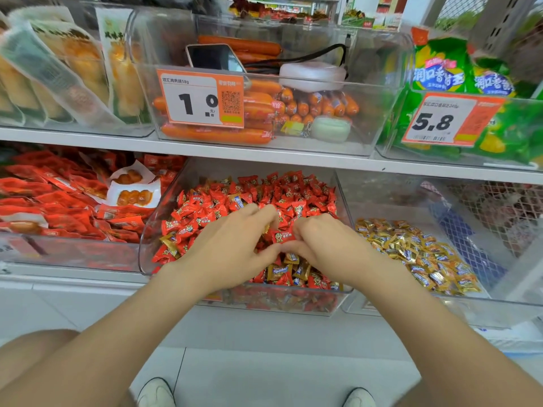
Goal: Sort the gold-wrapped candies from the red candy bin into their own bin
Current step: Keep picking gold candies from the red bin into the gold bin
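Observation:
The clear red candy bin [146, 251] on the lower shelf holds a heap of red candies [293, 198]. Gold-wrapped candies [278, 271] lie mixed in near its front, with one [169, 244] at the left. Both my hands are in this bin with fingers curled down into the pile, nearly touching. My left hand [232, 245] covers the middle, and a sliver of gold wrapper shows under its fingertips. My right hand [326, 245] pinches a red candy [283, 236] between thumb and fingers. To the right, a clear gold candy bin [496, 292] holds a pile of gold candies [417, 251].
A bin of red snack packs [58, 207] stands to the left. The upper shelf carries a sausage bin [379, 133] with a phone [214, 57] and cable inside, plus bins of green bags [437, 71]. White floor and my shoes [155, 393] are below.

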`<state>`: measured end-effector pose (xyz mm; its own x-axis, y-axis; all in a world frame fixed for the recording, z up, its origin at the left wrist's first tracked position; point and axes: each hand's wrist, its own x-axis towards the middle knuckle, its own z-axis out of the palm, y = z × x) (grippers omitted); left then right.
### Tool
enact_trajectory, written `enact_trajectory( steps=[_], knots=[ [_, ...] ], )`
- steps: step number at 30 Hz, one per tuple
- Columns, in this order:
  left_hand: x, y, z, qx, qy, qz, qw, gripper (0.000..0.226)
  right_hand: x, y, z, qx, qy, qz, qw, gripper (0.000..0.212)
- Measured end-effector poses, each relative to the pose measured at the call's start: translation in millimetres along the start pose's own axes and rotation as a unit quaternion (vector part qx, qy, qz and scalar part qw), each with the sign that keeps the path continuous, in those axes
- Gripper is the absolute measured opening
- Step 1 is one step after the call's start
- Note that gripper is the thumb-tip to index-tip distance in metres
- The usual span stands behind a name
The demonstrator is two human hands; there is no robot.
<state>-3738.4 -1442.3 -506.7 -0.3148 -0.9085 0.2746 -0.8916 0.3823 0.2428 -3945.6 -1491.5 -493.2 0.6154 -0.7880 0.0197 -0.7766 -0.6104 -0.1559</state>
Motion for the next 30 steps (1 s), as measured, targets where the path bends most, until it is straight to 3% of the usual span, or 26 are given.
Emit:
enact_trajectory(
  steps=[3,5,7,9,11,13,17,20,22,24,27,30],
  knots=[
    [6.5,-3.6,1.2,-0.047,-0.039,0.001,0.998,0.039,0.9,5.1,-2.5,0.033,0.006,-0.009,0.999,0.051],
    [9.5,-6.4,0.0,-0.064,-0.046,-0.017,0.997,0.032,1.1,9.5,-3.6,0.056,0.006,-0.001,0.998,0.049],
    [10.4,-10.8,-3.6,-0.043,-0.044,-0.059,0.996,0.026,-1.4,15.6,-6.8,0.078,0.010,0.010,0.997,0.039],
    [7.7,-12.8,-6.9,0.020,-0.047,-0.086,0.995,0.037,-7.7,21.8,-11.3,0.100,0.024,0.009,0.995,0.029],
    [3.8,-7.0,-9.2,0.055,-0.041,-0.075,0.995,0.042,-15.7,26.3,-15.5,0.121,0.050,-0.004,0.991,0.021],
    [4.3,3.5,-6.1,0.040,-0.029,-0.036,0.998,0.032,-22.1,29.4,-19.7,0.146,0.067,-0.009,0.987,0.009],
    [12.4,13.9,12.9,0.040,-0.118,0.033,0.992,0.034,-25.4,27.2,-23.7,0.146,0.078,-0.008,0.986,0.028],
    [19.1,12.6,21.2,0.050,-0.184,0.029,0.981,0.021,-26.6,26.8,-24.9,0.154,0.098,-0.011,0.983,0.026],
    [21.6,10.6,22.7,0.060,-0.218,0.017,0.974,0.024,-28.4,26.6,-26.2,0.132,0.100,-0.012,0.986,0.039],
    [22.9,8.2,23.2,0.067,-0.241,0.017,0.968,0.030,-31.2,29.8,-25.8,0.129,0.085,-0.003,0.988,0.035],
    [23.4,4.6,25.2,0.053,-0.260,0.017,0.964,0.040,-32.2,32.6,-22.1,0.139,0.070,-0.017,0.988,0.011],
    [26.8,-0.5,25.3,0.006,-0.286,0.023,0.958,0.054,-29.8,26.4,-20.8,0.087,0.079,-0.058,0.991,0.026]
  ],
)
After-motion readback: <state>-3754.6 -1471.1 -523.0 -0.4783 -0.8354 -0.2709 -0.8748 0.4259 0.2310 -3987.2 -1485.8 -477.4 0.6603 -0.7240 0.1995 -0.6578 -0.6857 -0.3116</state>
